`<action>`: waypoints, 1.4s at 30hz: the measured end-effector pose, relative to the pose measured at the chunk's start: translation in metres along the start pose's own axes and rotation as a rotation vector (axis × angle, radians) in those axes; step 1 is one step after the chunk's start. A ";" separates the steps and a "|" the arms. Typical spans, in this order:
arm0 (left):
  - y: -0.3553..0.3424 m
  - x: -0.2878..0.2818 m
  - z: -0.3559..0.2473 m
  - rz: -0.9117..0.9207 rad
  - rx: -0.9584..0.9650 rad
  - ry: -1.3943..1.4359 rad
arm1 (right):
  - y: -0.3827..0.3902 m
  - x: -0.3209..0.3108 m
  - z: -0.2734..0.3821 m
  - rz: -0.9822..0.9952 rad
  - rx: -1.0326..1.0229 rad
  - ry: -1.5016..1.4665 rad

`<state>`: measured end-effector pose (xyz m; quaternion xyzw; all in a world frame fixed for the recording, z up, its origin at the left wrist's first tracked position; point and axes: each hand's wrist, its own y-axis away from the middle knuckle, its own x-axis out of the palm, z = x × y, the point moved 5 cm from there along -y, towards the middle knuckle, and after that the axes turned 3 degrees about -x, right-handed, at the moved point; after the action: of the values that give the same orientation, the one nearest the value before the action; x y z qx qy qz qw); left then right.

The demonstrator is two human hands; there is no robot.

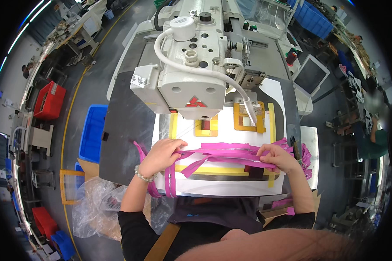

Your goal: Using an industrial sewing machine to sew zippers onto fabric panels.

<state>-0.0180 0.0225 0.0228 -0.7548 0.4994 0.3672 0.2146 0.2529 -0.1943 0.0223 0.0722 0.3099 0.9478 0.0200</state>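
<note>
Grey workshop floor, marked with a yellow line and dotted with red and blue crates [92, 132], is seen around a dark sewing table [126, 130] on which a large white industrial sewing machine [191, 82] is mounted at the far side. On the near part of the table a white template plate [222, 185], edged with yellow tape, is laid flat under the machine head, with yellow-framed cut-outs [248, 117] just beyond the hands.

Across the plate a bundle of magenta straps [224, 153] is stretched from left to right. The left hand [161, 154] is pressed down on the left end of the bundle, fingers bent and closed over the straps, apparently so that they are kept flat and aligned on the plate. The right hand [278, 156] is pinched shut on the right end, where the straps are gathered; further loose magenta ends [307, 158] are hung over the right edge of the table, and a few loops are draped over the near edge below the left hand.

Open room is left on the dark table to the left of the plate. Toward the far side, movement is limited by the machine head, which overhangs the plate just beyond the straps. At the near left, crumpled clear plastic [93, 204] is seen beside the table.
</note>
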 end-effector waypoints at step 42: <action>-0.017 0.079 -0.092 -0.205 0.632 -0.481 | 0.015 -0.007 0.006 -0.507 -0.729 1.409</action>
<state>0.0467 -0.0813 0.0195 -0.5903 0.4452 0.3384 0.5820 0.2611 -0.2037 0.0347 -0.6208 -0.0698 0.7788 0.0565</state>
